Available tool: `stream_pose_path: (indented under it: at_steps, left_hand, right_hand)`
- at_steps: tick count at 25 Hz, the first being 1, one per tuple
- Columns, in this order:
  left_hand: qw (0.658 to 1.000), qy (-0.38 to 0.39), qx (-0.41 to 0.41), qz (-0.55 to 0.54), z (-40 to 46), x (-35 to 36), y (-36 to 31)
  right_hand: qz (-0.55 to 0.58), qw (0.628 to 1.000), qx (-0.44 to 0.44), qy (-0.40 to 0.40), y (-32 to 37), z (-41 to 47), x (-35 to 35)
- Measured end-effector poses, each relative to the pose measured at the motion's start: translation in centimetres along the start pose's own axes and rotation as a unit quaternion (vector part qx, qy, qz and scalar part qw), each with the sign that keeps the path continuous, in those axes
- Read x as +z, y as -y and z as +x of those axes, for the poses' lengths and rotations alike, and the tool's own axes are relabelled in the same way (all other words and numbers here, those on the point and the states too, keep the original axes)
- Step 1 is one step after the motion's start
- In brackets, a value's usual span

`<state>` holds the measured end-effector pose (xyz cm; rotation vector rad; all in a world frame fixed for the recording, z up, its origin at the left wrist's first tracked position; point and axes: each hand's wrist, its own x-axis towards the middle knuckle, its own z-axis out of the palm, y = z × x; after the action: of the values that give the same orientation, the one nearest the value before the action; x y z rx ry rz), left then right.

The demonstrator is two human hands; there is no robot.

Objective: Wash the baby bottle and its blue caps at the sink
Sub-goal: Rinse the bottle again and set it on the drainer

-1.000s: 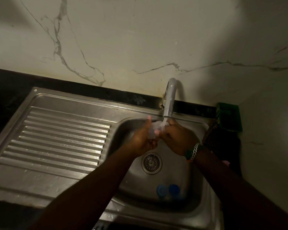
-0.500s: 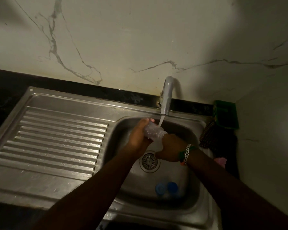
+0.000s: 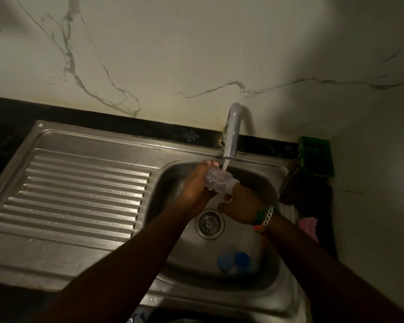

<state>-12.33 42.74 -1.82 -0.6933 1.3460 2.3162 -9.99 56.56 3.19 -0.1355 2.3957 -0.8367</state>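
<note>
A clear baby bottle (image 3: 219, 180) lies sideways under the running tap (image 3: 231, 134), water falling on it. My left hand (image 3: 195, 190) grips its left end, fingers curled over the top. My right hand (image 3: 240, 203) holds the bottle's right end from below, a chain bracelet on the wrist. Two blue caps (image 3: 233, 259) lie side by side on the sink basin (image 3: 261, 271) floor, near the front wall, below the drain (image 3: 209, 222).
A ribbed steel drainboard (image 3: 79, 194) stretches left of the basin. A green sponge (image 3: 317, 157) sits in the back right corner, a dark scrubber (image 3: 292, 187) and a pink cloth (image 3: 309, 226) along the right rim. Marble wall rises behind.
The bottle has been turned sideways under the stream. My right hand has dropped lower and toward me, off the bottle's top and onto its right end.
</note>
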Motion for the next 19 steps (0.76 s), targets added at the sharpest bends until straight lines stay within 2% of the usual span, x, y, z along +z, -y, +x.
stream_pose_path:
  at_steps: [2,3,4,6,7,11,12,14,16,18,19]
  left_hand:
    - [1.0,-0.019,0.012,0.014,0.0,0.4,-0.6]
    - [0.999,-0.03,0.017,0.002,0.0,0.5,-0.9]
    - [0.999,-0.044,0.024,-0.017,-0.1,0.5,-0.9]
    - [0.995,-0.078,0.06,-0.025,-0.4,-0.1,-0.5]
    - [0.993,-0.09,0.079,-0.002,-0.7,-0.3,0.0]
    - [0.979,-0.102,0.148,0.099,-1.8,0.1,2.1]
    - [0.973,-0.1,0.173,0.119,-1.9,0.0,2.1]
    - [0.967,-0.103,0.195,0.124,-1.6,-0.3,1.3]
    - [0.981,-0.093,0.138,0.102,-1.2,-0.8,-0.2]
    - [0.987,-0.058,0.068,0.13,-1.1,-1.2,-0.6]
    - [0.984,-0.041,0.077,0.156,-1.1,-1.5,-0.3]
  right_hand:
    - [0.024,0.998,-0.025,-0.049,0.0,0.0,0.9]
    - [0.089,0.993,-0.04,-0.066,-0.1,0.2,1.2]
    - [0.187,0.978,-0.044,-0.078,0.1,0.5,1.3]
    - [0.369,0.923,0.001,-0.111,0.5,1.1,1.3]
    - [0.405,0.903,0.032,-0.136,0.6,1.4,1.5]
    - [0.322,0.899,0.094,-0.281,1.2,2.5,3.2]
    - [0.32,0.895,0.098,-0.295,1.4,2.9,3.2]
    - [0.335,0.907,0.075,-0.243,1.3,3.3,2.9]
    - [0.33,0.925,0.018,-0.189,1.2,2.9,2.9]
    - [0.277,0.935,-0.005,-0.22,0.9,2.7,3.1]
    - [0.259,0.934,-0.001,-0.247,0.9,2.5,3.3]
